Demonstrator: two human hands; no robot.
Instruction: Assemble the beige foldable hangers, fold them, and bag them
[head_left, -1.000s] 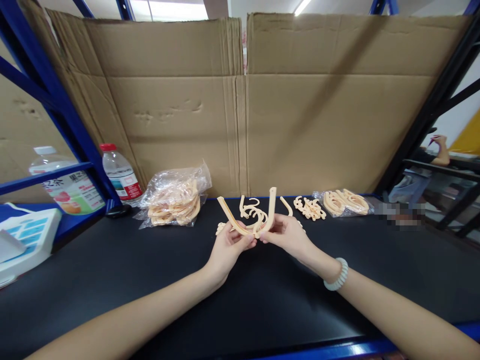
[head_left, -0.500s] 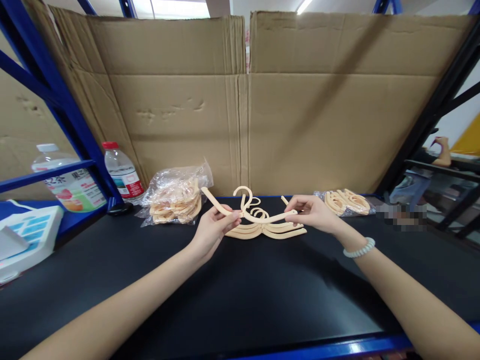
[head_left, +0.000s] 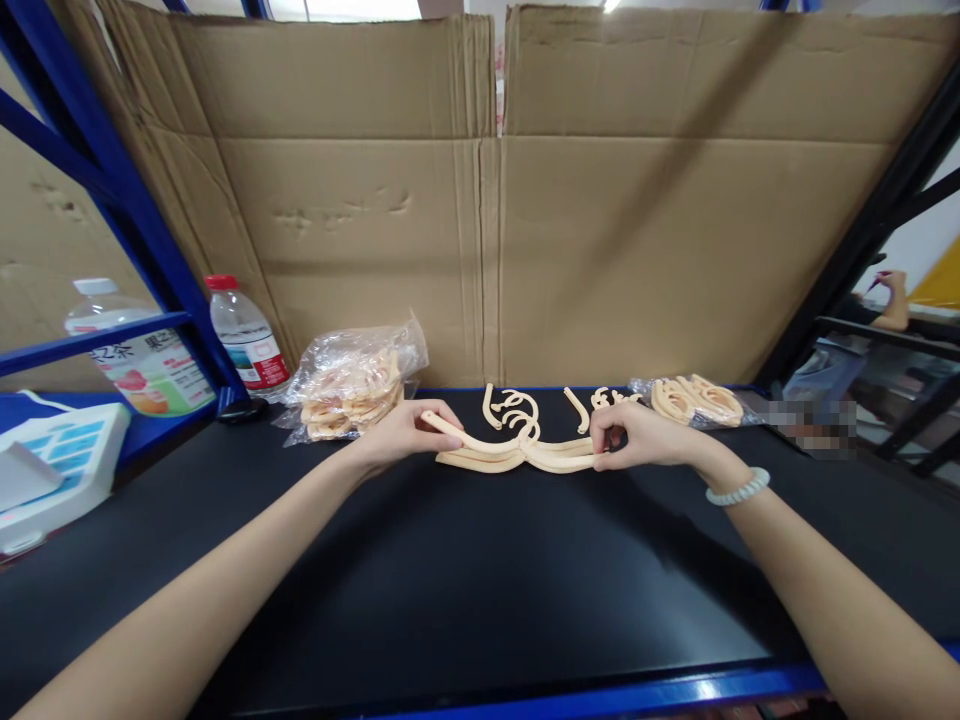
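A beige folding clothes hanger is held level by its two arm ends. The fingers of my left hand pinch the left end, and my right hand is closed round the right end. Directly under it lie other assembled hangers, their arms lined up with it; whether it rests on them I cannot tell. The curled hooks overlap behind the middle. Just beyond are a loose hanger arm, a second loose arm and several small hook pieces, partly behind my right hand.
A clear bag of hanger parts lies left, and a flatter bag right. Behind stands a cardboard wall. A red-capped bottle, a larger bottle and a white device are at left. Another person's hand shows far right.
The hanger has come down onto or close above the other hangers. My left hand has slid from near its middle out to its left end; my right hand moved slightly right and down.
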